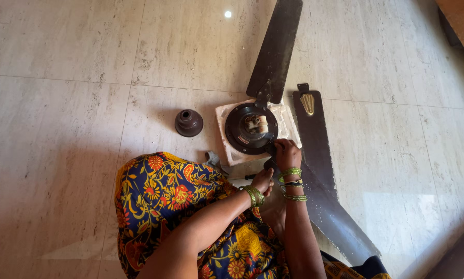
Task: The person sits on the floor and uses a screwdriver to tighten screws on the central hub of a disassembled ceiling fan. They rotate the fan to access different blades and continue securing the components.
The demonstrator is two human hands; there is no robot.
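A round dark metal ceiling-fan motor housing (251, 128) lies flat on a square white foam pad (227, 135) set on the pale veined stone floor (61, 103), straight ahead of the seated person's knees. One long dark fan blade (276, 49) is fixed to the housing's far edge and points away; a second dark blade (320, 175) reaches from the housing's near right edge down past the person's right side, and a third, loose dark blade with a gold leaf-shaped ornament (314, 129) lies just beside the pad on the right, overlapping it. The right hand (287, 154), with green bangles at the wrist, is clenched over the housing's near right rim where the second blade meets it — what the fingers grip there is hidden. The left hand (263, 180), also bangled, sits just below, fingers curled; whether it holds anything I cannot tell. A small dark bell-shaped metal cup (188, 122) stands on the floor left of the pad, apart from it.
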